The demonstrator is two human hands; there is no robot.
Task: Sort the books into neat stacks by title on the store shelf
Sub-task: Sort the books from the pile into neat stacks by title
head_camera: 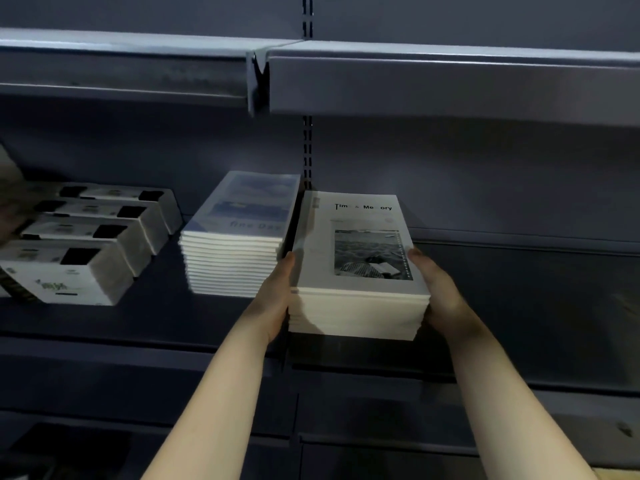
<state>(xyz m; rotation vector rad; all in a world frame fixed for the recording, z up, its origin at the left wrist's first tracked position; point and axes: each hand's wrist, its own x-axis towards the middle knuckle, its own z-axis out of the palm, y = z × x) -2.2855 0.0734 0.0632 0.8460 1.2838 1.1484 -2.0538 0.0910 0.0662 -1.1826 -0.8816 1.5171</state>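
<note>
The stack of "Time & Memory" books (360, 306) is grasped at its sides by both hands, the left hand (275, 303) and the right hand (441, 296), at the front of the store shelf (519, 292). Just beside it on the left a stack of "fine Day" books (235, 261) is seen, and white boxes (86, 251) are ranged further left.

1. A shop, probably a bookshop; the light is dim.
2. A slotted upright (307, 150) carries grey metal shelf boards (450, 81).
3. Stacks of identical books (360, 244) sit just either side of the upright; matching boxes (114, 223) line up further left.
</note>
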